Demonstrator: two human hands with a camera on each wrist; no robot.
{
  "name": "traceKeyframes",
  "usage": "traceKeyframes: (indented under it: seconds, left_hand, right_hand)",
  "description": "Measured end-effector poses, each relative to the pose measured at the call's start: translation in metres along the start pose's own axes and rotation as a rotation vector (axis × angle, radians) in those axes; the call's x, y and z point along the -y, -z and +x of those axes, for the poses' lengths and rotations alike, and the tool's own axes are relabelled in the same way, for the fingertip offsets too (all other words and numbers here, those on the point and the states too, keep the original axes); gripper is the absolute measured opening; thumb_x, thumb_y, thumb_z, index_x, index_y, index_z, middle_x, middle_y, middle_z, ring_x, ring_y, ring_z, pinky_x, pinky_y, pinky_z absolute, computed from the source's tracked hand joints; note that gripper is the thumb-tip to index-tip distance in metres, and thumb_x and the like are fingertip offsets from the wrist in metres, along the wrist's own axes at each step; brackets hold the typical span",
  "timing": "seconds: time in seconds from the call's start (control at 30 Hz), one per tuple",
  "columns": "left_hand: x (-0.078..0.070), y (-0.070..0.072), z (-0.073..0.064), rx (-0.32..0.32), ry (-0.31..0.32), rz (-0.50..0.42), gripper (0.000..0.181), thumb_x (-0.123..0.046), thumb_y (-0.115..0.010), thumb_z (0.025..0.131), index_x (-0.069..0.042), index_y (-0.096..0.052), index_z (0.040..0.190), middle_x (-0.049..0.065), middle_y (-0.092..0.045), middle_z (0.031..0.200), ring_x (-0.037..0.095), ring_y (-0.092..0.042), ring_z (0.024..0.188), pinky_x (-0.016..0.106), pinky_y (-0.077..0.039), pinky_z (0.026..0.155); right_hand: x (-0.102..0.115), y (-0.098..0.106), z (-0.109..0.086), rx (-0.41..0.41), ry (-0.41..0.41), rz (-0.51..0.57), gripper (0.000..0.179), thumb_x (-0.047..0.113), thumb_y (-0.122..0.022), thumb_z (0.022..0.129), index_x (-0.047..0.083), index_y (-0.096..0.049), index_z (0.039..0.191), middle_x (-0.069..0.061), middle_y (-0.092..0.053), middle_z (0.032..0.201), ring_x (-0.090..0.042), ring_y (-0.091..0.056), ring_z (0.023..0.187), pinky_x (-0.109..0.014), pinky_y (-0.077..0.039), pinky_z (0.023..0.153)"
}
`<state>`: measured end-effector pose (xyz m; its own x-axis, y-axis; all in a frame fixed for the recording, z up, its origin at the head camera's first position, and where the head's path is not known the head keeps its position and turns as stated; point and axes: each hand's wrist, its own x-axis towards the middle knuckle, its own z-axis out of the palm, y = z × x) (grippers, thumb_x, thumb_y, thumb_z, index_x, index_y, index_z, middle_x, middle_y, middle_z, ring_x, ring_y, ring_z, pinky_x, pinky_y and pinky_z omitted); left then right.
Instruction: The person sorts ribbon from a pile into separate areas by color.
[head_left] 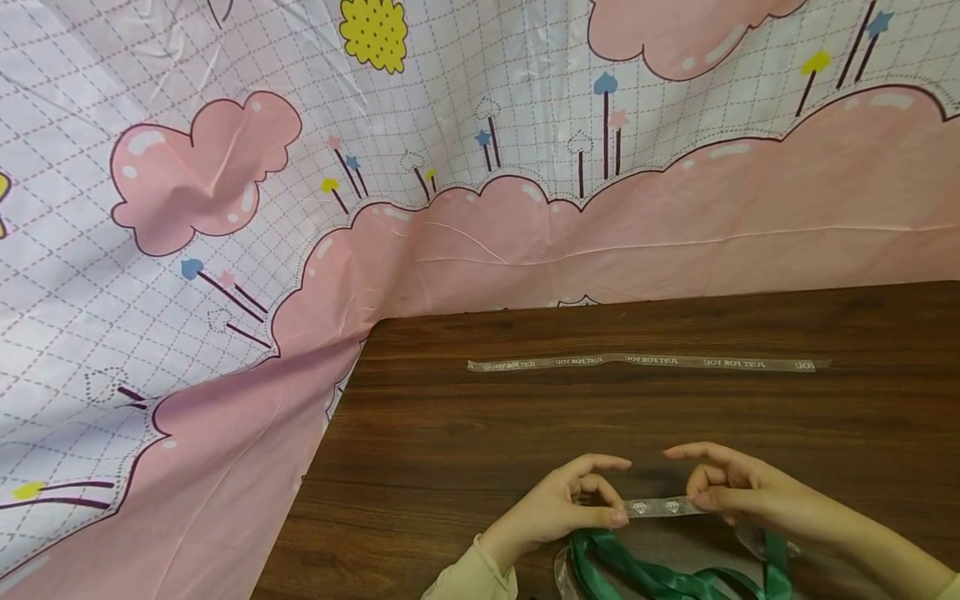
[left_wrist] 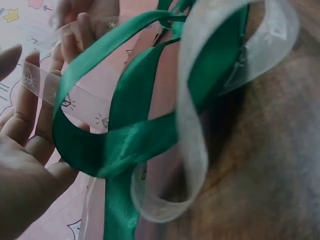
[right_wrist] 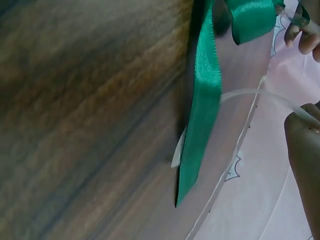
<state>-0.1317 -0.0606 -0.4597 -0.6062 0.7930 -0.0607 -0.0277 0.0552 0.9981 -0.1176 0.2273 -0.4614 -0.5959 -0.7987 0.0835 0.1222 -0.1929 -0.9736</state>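
Note:
A sheer white ribbon (head_left: 656,507) printed with small diamond shapes is stretched between both hands in the head view. My left hand (head_left: 567,502) pinches it between thumb and fingers, the index finger extended. At the other end, my right hand (head_left: 738,487) pinches it the same way, index finger pointing left. Green satin ribbon (head_left: 637,573) lies in loose loops just below the hands. The left wrist view shows the green ribbon (left_wrist: 135,145) curling in front of the left hand (left_wrist: 30,165), with sheer ribbon (left_wrist: 195,150) looping beside it. A green ribbon tail (right_wrist: 200,120) fills the right wrist view's middle.
A sheer strip (head_left: 651,362) lettered "JUST FOR YOU" lies straight across the back of the dark wooden table (head_left: 420,433). Behind and left of the table hangs a pink and white cloth (head_left: 480,242) with printed clouds, running along its edges.

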Motion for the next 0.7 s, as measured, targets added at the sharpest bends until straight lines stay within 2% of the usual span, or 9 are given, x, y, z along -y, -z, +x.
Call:
traceKeyframes:
  seconds: [0.1,0.27,0.4,0.7]
  left_hand:
    - [-0.003,0.002,-0.002,-0.021,0.009,-0.035,0.051,-0.005,-0.058,0.090,-0.007,-0.038,0.137,0.044,-0.052,0.106,-0.002,-0.060,0.081,0.019,-0.047,0.083]
    - [-0.007,0.005,-0.004,-0.050,0.001,-0.070,0.051,-0.002,-0.057,0.090,-0.009,-0.039,0.137,0.047,-0.048,0.106,-0.001,-0.061,0.080,0.017,-0.049,0.077]
    - [-0.008,0.008,-0.007,-0.062,-0.022,-0.069,0.051,-0.003,-0.057,0.090,-0.007,-0.039,0.137,0.047,-0.048,0.106,0.000,-0.062,0.083,0.019,-0.050,0.081]
    - [-0.012,0.018,-0.014,-0.104,-0.023,-0.071,0.052,-0.010,-0.062,0.089,-0.008,-0.041,0.137,0.045,-0.049,0.104,0.003,-0.063,0.083,0.023,-0.050,0.082]
  right_hand:
    - [0.001,0.003,-0.004,0.003,0.033,-0.018,0.049,-0.009,-0.026,0.096,0.003,-0.022,0.144,-0.001,-0.057,0.102,-0.031,-0.035,0.072,-0.042,-0.032,0.057]
    - [0.006,0.010,-0.009,-0.059,0.083,-0.072,0.051,-0.012,-0.025,0.095,0.004,-0.025,0.143,0.001,-0.057,0.102,-0.029,-0.035,0.070,-0.041,-0.030,0.054]
    - [0.010,0.012,-0.013,-0.089,0.136,-0.121,0.052,-0.015,-0.024,0.093,0.000,-0.024,0.143,0.001,-0.057,0.101,-0.026,-0.037,0.072,-0.040,-0.030,0.055]
    - [0.017,0.017,-0.020,-0.074,0.168,-0.165,0.052,-0.018,-0.023,0.092,-0.007,-0.018,0.142,-0.001,-0.055,0.103,-0.021,-0.045,0.080,-0.040,-0.034,0.059]
